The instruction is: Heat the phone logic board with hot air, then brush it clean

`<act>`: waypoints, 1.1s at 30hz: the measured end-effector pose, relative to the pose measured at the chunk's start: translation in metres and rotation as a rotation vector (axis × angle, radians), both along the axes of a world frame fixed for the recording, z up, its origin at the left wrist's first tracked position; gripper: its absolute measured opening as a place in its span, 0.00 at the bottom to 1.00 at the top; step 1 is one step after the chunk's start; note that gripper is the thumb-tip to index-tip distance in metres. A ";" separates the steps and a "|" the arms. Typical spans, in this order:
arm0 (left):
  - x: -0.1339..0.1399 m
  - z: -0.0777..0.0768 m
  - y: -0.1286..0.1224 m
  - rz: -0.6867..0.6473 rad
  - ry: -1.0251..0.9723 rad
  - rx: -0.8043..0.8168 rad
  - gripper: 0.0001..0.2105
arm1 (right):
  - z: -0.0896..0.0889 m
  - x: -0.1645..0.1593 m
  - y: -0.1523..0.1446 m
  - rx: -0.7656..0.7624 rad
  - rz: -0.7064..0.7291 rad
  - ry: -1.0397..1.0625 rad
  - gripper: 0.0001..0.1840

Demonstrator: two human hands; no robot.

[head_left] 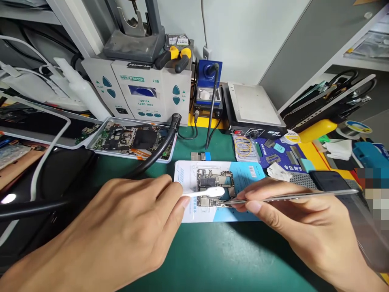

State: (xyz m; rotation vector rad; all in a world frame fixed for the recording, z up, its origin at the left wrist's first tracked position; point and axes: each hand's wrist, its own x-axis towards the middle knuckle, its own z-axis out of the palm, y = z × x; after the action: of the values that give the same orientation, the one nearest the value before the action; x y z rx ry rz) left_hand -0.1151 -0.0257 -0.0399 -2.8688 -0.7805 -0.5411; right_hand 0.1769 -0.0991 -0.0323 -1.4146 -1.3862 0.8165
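Observation:
A phone circuit board [207, 181] lies on a white and blue printed card [243, 215] on the green mat. My left hand [136, 219] is closed around the thin stick of a cotton swab [215, 192]; its white tip is over the middle of the board. My right hand [304, 227] pinches metal tweezers [282, 198]. Their points are at the board's lower right part; whether they grip anything there is too small to tell.
Behind stand a hot air station [152, 91], a soldering stand [209, 95] and a flat heating plate [253, 103]. A tray of boards [94, 148] and a black hose [152, 156] are at the left. Blade pieces and a dark phone [326, 180] lie at the right.

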 end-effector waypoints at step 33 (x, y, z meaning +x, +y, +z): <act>0.000 -0.010 -0.008 0.053 0.052 0.004 0.10 | 0.000 -0.002 -0.002 0.037 0.005 -0.034 0.11</act>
State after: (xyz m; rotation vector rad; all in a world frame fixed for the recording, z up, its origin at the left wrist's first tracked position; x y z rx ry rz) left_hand -0.1156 -0.0333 -0.0500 -2.8370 -0.8436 -0.4598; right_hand 0.1749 -0.1012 -0.0326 -1.4030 -1.4239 0.7699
